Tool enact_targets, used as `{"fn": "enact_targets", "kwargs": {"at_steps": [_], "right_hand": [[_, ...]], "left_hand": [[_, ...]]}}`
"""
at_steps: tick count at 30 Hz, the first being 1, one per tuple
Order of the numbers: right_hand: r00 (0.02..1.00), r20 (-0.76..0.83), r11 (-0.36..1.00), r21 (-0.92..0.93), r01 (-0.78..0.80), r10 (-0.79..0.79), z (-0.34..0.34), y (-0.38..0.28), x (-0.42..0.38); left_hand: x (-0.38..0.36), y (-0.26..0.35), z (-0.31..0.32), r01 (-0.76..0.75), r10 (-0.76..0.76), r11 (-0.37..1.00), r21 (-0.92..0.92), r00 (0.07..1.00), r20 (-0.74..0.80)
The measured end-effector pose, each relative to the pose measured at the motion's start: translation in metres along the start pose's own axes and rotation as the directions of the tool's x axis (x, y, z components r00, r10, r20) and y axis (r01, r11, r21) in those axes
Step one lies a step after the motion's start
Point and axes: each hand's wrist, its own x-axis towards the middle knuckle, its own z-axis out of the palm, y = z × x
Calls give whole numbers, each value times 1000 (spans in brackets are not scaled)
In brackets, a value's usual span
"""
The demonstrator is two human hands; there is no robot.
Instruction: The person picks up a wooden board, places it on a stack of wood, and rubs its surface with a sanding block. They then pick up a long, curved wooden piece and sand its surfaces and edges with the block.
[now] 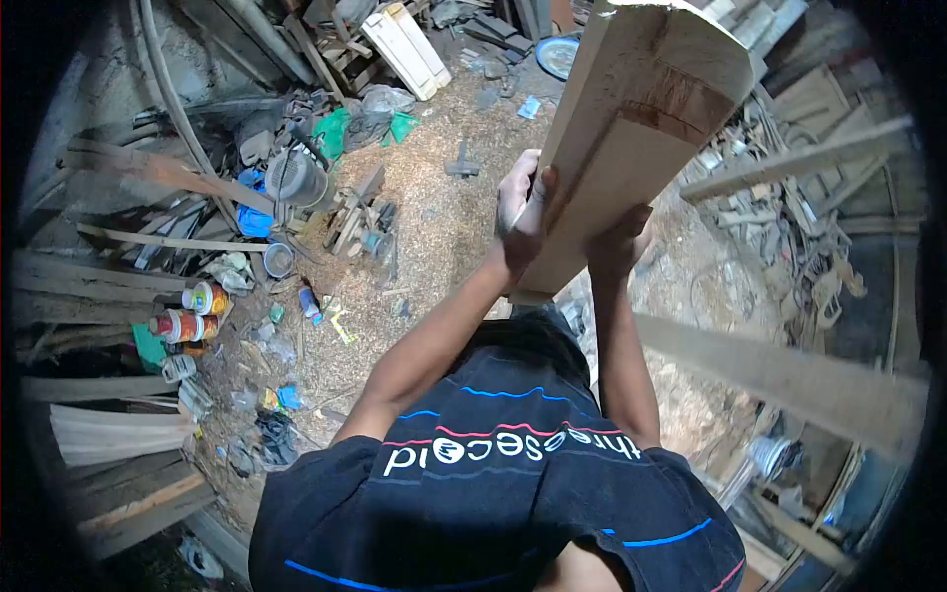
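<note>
I hold a pale wooden plank (pixel 641 118) up in front of my chest with both hands; it slants up to the top right and has a brown stain band across it. My left hand (pixel 520 212) grips its left edge near the lower end, fingers wrapped around it. On the underside of that lower end, my right hand (pixel 619 242) grips the right edge. Below the hands are my forearms and my dark shirt (pixel 493 483) with printed letters.
Sawdust (pixel 434 227) covers the floor. At left lie several paint cans (pixel 192 316), a grey motor (pixel 294 178), scraps and stacked boards (pixel 109 434). A long wooden beam (pixel 789 375) crosses at right, above tangled wood offcuts. White planks (pixel 409 44) lie at the top.
</note>
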Motion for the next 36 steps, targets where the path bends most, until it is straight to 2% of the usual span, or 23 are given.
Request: {"fn": "enact_targets", "kwargs": {"at_steps": [1, 2, 4, 5, 7, 8, 10, 13, 14, 15, 17, 18, 20, 21, 23, 25, 26, 29, 31, 33, 34, 36], "right_hand": [[998, 55, 995, 95, -1, -4, -4, 16, 26], [997, 71, 995, 99, -13, 6, -10, 30, 48], [995, 66, 995, -74, -72, 77, -19, 51, 93], [993, 78, 994, -78, -80, 86, -26, 65, 117], [999, -40, 1000, -19, -16, 15, -26, 80, 172], [1000, -23, 1000, -18, -17, 16, -29, 86, 196], [992, 122, 997, -73, 25, -16, -24, 63, 232], [997, 64, 999, 18, 48, -49, -25, 106, 285], [991, 130, 995, -95, 0, 13, -35, 118, 304], [990, 140, 996, -91, -8, 21, -28, 116, 318], [974, 208, 996, 22, 83, -86, 0, 104, 353], [972, 218, 996, 33, 85, -90, 1, 124, 370], [977, 212, 1000, 5, -9, 8, -1, 174, 405], [974, 226, 1000, 16, -4, 0, 15, 171, 424], [946, 277, 985, 59, 160, -170, 51, 152, 457], [927, 327, 983, 80, 167, -184, 68, 171, 499], [914, 350, 979, 69, 191, -203, 78, 190, 520], [907, 387, 982, -19, 188, -166, 109, 220, 585], [896, 425, 986, -37, 162, -131, 126, 227, 621], [907, 404, 990, -9, 138, -122, 146, 236, 656], [900, 426, 995, 8, 101, -95, 156, 243, 672], [885, 458, 996, 42, 78, -88, 177, 243, 699]], "left_hand": [[21, -15, 8, -3, 4, 1000, 10, 1000, -17], [42, -30, 17, -19, 19, 1000, 17, 1000, -18], [83, -46, 39, -38, 39, 999, 33, 999, -29], [101, -56, 54, -35, 36, 999, 21, 998, -56], [138, -72, 79, -50, 50, 999, 10, 994, -99], [154, -80, 89, -41, 40, 999, -8, 993, -108], [176, -91, 105, -11, 8, 1000, -21, 991, -131], [222, -115, 120, -71, 75, 997, 36, 986, -149], [239, -121, 126, -73, 64, 996, -45, 983, -170], [251, -128, 129, -69, 45, 990, -123, 981, -190], [276, -144, 128, -62, 43, 994, -89, 978, -204], [290, -148, 130, -81, 63, 995, -62, 967, -246], [321, -161, 133, -106, 93, 994, -28, 950, -298], [339, -174, 133, -108, 81, 992, -61, 938, -337], [373, -205, 127, -129, 88, 988, -81, 919, -385], [415, -227, 122, -62, 4, 993, -105, 879, -477], [435, -240, 117, -95, 65, 994, -45, 888, -455], [508, -267, 110, -170, 113, 981, -91, 890, -442], [552, -273, 104, -146, 97, 985, -94, 911, -401], [593, -287, 98, -200, 176, 980, -14, 891, -419], [604, -288, 84, -122, 174, 978, 169, 922, -347], [635, -299, 79, -154, 218, 968, 198, 907, -360]]}}
